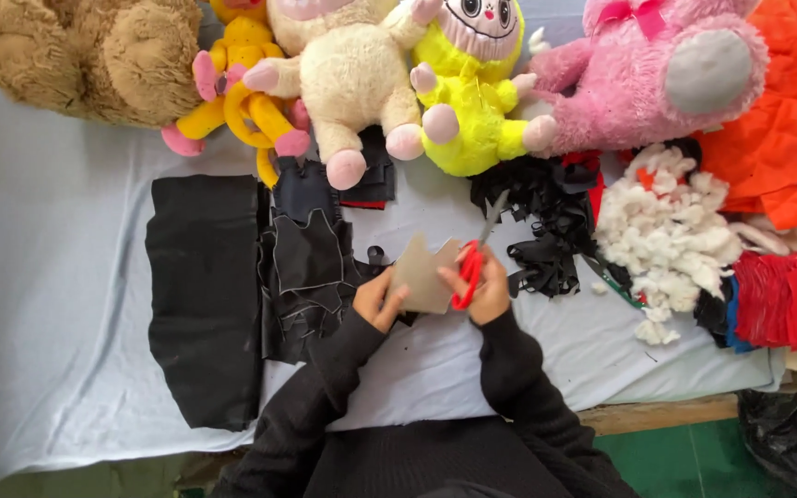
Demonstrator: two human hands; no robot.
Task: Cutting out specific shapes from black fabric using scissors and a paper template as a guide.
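Black fabric sheet (203,300) is lying left of your fingers. Your left hand (380,300) is pinching the tan cardboard pattern (424,274), fingers clamped. Your right hand (489,290) is gripping red-handled scissors (472,263), blades pointing away beyond the fingers.

There are no packages, labels, signs or screens here; only toys, cloth and stuffing lie on the tabletop (66,304).
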